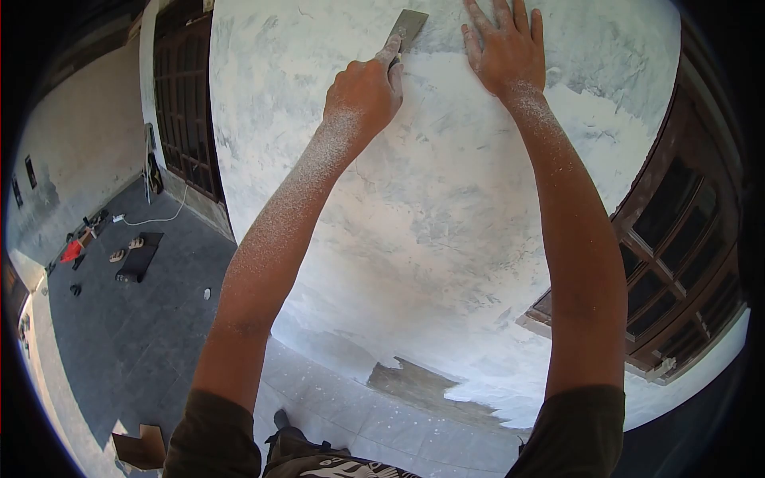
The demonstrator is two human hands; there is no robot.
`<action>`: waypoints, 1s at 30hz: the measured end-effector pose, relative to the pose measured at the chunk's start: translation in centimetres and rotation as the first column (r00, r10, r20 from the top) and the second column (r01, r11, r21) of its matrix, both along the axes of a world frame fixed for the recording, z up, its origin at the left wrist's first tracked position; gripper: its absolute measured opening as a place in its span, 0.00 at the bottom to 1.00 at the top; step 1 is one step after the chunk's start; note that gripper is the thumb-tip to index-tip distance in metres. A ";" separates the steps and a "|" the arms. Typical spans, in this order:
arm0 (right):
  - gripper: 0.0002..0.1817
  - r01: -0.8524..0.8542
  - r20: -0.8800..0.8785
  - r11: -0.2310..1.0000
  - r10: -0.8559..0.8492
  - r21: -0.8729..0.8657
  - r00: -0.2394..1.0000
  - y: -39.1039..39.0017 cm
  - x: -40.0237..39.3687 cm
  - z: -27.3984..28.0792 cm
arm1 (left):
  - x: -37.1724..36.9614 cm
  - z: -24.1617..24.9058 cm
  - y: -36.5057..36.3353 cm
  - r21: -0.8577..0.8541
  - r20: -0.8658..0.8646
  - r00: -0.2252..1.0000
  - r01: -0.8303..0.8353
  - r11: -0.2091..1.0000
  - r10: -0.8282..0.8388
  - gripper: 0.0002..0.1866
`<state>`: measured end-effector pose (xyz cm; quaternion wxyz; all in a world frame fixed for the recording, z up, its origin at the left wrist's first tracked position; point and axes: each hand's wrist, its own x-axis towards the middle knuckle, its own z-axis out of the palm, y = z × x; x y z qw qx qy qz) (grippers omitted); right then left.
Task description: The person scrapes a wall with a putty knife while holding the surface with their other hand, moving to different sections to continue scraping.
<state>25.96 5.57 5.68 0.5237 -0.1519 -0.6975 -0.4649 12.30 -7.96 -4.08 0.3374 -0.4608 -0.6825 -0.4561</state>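
Observation:
My left hand [364, 92] is closed around the handle of a flat metal scraper [409, 26], whose blade lies against the upper part of the white, patchy wall [446, 183]. To the right of it, my right hand [510, 49] rests on the wall with its fingers spread and nothing in it. White dust covers my left forearm and both wrists. Grey smears and rough patches mark the wall's surface around both hands. Lower down, a bare grey-brown patch [426, 389] shows near the wall's foot.
A brown wooden window [677, 247] is at the right, and a dark barred door [185, 103] at the left. On the dark floor [119, 334] lie a black mat [140, 256], sandals, a red item [72, 252] and a white cable. An open cardboard box [139, 448] is at lower left.

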 end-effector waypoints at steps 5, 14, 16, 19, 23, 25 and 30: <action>0.29 0.020 -0.004 1.000 -0.020 0.006 1.000 -0.2 -0.1 -0.1 | -0.5 1.6 0.8 0.019 -0.044 0.999 -0.028 0.999 0.029 0.24; 0.29 0.075 -0.001 0.997 -0.075 -0.025 0.997 -0.3 0.1 0.0 | 0.2 1.3 -0.1 -0.058 0.003 1.000 -0.007 0.998 0.008 0.23; 0.30 0.098 0.008 0.995 -0.098 -0.022 0.995 -0.3 0.1 0.0 | 0.1 2.1 -0.8 -0.066 -0.029 1.000 0.010 0.998 -0.012 0.23; 0.30 0.108 0.010 0.994 -0.108 -0.031 0.994 -0.3 0.1 -0.1 | 0.0 2.2 -1.0 -0.103 -0.035 0.998 0.048 0.994 -0.051 0.21; 0.31 0.128 0.011 0.991 -0.128 -0.028 0.992 -0.4 0.1 -0.2 | 0.8 0.9 -1.3 -0.105 0.015 0.997 0.081 0.991 -0.080 0.18; 0.31 0.136 0.013 0.990 -0.135 -0.034 0.991 -0.5 0.3 0.0 | 0.4 1.8 -0.9 -0.107 -0.001 0.996 0.085 0.991 -0.086 0.18; 0.32 0.165 0.019 0.986 -0.164 -0.034 0.986 -0.4 0.3 -0.2 | 0.2 2.2 -1.4 -0.123 -0.007 0.993 0.118 0.985 -0.119 0.18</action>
